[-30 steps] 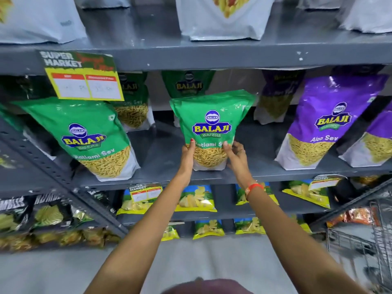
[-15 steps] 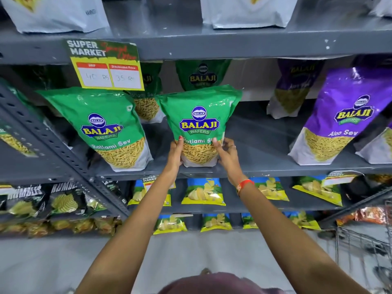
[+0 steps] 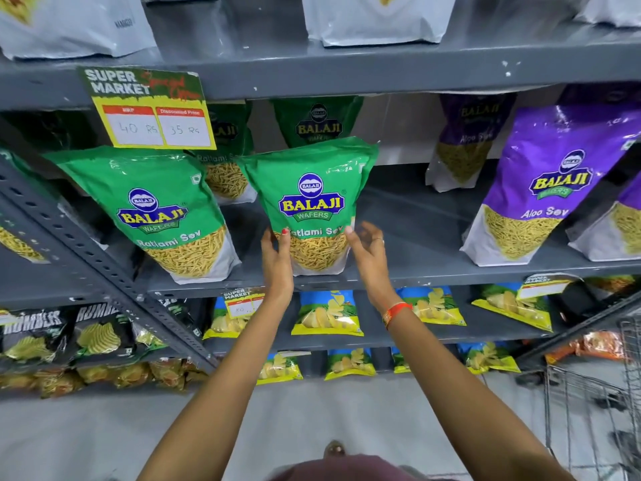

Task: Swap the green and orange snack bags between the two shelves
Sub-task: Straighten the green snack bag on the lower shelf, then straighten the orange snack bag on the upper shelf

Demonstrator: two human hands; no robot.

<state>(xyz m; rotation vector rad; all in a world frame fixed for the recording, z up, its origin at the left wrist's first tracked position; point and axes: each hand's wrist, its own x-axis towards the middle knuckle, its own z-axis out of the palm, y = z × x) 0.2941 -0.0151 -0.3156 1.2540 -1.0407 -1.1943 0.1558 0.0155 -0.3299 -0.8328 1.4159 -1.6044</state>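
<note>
A green Balaji Ratlami Sev snack bag [image 3: 312,199] stands upright near the front of the middle shelf [image 3: 416,276]. My left hand [image 3: 275,260] grips its lower left edge, and my right hand [image 3: 369,255] holds its lower right edge, thumb on the front and fingers loosely spread behind. Another green bag [image 3: 156,210] leans just to its left, almost touching it. More green bags [image 3: 317,123] stand behind. Orange packets [image 3: 598,345] lie on a low shelf at the far right.
Purple Aloo Sev bags [image 3: 541,189] fill the right of the middle shelf. A price tag [image 3: 149,111] hangs from the shelf above. Blue-and-yellow chip packets [image 3: 327,314] sit below. A slanted grey upright [image 3: 86,251] crosses on the left. A wire trolley [image 3: 596,404] is at bottom right.
Both hands have carried the green bag leftward along the middle shelf until it sits close beside the other front green bag. My right hand's fingers have spread a little.
</note>
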